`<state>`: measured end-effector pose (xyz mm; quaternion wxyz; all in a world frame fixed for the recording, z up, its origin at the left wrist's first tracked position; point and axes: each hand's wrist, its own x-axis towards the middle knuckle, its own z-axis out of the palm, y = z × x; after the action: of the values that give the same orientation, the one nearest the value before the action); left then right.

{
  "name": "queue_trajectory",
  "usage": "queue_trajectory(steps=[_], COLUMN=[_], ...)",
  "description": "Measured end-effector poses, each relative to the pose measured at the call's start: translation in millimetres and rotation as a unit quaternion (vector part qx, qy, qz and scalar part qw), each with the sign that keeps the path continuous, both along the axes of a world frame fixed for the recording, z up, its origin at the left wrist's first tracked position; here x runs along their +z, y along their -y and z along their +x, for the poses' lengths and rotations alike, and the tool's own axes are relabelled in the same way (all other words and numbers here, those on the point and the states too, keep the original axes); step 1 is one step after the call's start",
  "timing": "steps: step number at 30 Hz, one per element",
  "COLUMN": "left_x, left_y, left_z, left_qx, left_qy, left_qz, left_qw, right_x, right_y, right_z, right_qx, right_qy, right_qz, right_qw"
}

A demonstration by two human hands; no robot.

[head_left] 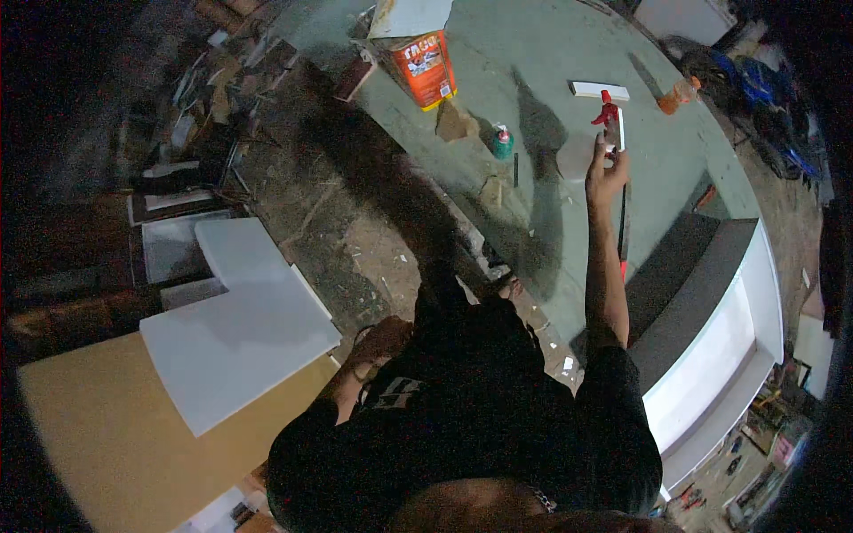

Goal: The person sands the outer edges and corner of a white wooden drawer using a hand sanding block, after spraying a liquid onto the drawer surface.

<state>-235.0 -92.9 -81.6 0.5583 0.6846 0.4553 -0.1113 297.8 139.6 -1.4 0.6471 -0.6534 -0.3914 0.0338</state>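
Stretched forward over the greenish tabletop (657, 173), my right hand (608, 171) is closed around what looks like a spray bottle. Its red trigger head (607, 108) shows above my fingers; the body is mostly hidden. Just beyond lies a short white strip (600, 90), and another narrow white piece (621, 131) stands out beside the red head. A transparent orange bottle (680, 95) is farther right on the table. My left hand (389, 334) is down by my side at the waist, its fingers hidden against dark clothing.
A white box-like frame (711, 355) with a dark outer side stands right of my arm. A red-orange container (426, 73) and a small green bottle (503, 142) sit on the table. White panels (240, 320) lie on a brown board (107, 417) at left. Scraps pile up far left.
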Motion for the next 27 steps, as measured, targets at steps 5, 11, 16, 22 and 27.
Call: queue_trajectory(steps=[5,11,16,22,27], left_x=[-52,-93,-145,-208,-210], left_y=[-35,-114,-178,-198,-239], left_z=[-28,-81,-106,-73,-53], left_qx=[0.033,-0.030,-0.062,-0.106,-0.088], left_qy=[0.050,0.063,0.104,0.219,-0.002], left_qz=[-0.051,-0.087,-0.105,-0.113,-0.137], left_qw=[0.997,0.994,0.987,0.963,0.987], right_x=[-2,6,9,-112,-162], right_y=[16,34,81,216,244], right_z=[-4,-7,-74,-228,-325], right_qx=[-0.003,-0.136,-0.244,0.233,0.222], right_qy=[0.018,0.116,0.140,0.055,-0.087], right_qz=[-0.070,-0.126,-0.075,-0.507,-0.623], right_qw=[0.997,0.976,0.956,0.828,0.745])
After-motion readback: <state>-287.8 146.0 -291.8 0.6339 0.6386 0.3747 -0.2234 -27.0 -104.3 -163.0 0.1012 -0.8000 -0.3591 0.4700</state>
